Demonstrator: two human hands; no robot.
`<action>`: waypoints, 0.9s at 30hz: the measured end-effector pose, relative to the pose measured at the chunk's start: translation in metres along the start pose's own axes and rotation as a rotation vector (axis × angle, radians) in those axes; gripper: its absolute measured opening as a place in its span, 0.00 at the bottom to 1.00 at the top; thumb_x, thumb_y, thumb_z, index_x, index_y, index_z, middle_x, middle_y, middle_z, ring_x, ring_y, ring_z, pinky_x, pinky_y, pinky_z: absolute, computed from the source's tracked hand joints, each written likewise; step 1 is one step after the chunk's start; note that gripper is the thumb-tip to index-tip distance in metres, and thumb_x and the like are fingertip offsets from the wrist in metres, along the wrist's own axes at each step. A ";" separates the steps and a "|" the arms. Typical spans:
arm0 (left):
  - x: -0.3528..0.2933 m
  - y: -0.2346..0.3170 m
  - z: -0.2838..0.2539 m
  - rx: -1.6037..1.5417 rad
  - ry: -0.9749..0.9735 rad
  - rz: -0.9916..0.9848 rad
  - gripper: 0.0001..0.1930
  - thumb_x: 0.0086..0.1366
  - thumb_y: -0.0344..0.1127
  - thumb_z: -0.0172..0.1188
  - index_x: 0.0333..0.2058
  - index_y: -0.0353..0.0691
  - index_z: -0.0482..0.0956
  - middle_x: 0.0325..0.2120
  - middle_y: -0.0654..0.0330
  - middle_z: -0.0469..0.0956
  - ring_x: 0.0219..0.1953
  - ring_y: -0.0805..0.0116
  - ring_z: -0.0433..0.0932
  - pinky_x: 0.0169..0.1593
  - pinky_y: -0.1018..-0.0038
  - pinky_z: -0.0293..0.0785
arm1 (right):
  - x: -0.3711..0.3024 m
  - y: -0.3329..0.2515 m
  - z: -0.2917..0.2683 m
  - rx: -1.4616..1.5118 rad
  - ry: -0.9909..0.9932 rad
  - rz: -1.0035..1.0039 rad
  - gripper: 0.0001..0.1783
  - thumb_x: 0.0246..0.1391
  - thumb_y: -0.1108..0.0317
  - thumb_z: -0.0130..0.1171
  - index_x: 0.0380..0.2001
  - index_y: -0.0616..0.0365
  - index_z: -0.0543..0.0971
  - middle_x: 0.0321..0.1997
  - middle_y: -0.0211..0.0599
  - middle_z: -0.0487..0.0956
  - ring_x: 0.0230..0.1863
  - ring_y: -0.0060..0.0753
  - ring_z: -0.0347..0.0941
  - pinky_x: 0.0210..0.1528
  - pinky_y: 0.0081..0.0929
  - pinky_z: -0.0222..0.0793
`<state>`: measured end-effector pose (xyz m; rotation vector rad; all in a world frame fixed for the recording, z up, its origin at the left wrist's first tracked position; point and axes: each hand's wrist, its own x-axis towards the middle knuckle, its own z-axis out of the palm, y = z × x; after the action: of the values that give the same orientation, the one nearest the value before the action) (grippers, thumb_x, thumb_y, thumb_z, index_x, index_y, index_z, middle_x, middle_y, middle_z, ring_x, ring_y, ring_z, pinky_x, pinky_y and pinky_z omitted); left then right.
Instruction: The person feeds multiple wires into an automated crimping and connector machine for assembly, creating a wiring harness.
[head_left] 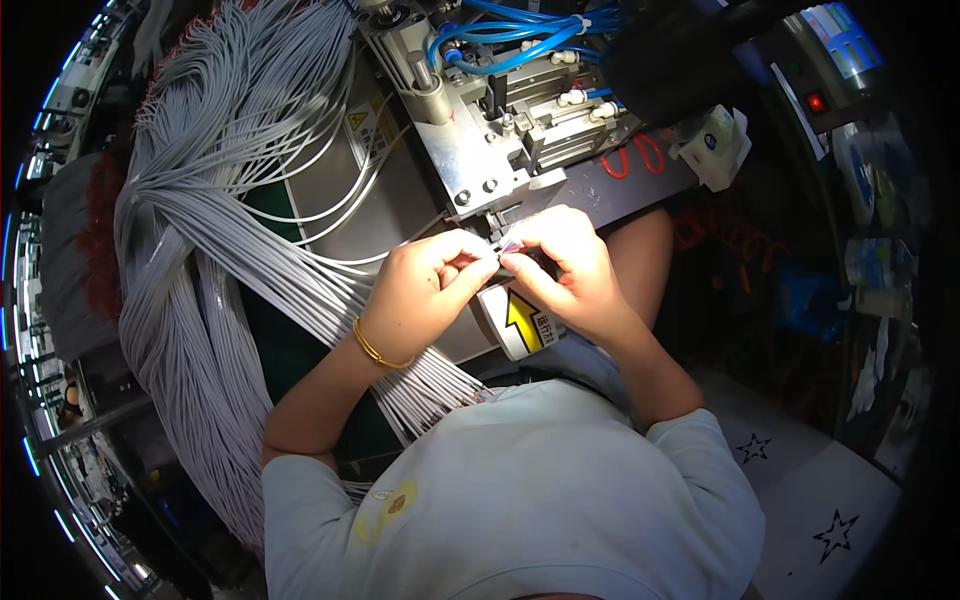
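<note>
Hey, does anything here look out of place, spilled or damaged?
Nothing looks spilled or plainly damaged. Slightly untidy: a few grey cables loop away from the main bundle, left of the metal machine, while most run together. The small piece between the left hand and right hand is too hidden to judge.

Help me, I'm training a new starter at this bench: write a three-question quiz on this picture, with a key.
1. On which side of the machine, as pictured, are the grey cables massed?

2. True or false: the bracelet is on the left arm.

3. The left hand and right hand are:
a) spread wide apart
b) fingertips close together
c) crossed at the wrists

Key: 1. Left. 2. True. 3. b.
</note>
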<state>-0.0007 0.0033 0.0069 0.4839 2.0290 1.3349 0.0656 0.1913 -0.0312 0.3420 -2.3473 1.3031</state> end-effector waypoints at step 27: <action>0.004 -0.010 -0.006 0.168 -0.107 0.270 0.05 0.63 0.28 0.60 0.36 0.36 0.76 0.29 0.67 0.76 0.25 0.84 0.72 0.29 0.87 0.69 | 0.001 -0.011 0.001 0.048 -0.040 0.089 0.05 0.44 0.72 0.63 0.25 0.60 0.78 0.24 0.35 0.76 0.26 0.34 0.72 0.35 0.29 0.66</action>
<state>-0.0074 -0.0025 -0.0020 0.9135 2.0493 1.2642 0.0690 0.1845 -0.0226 0.2832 -2.3925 1.4078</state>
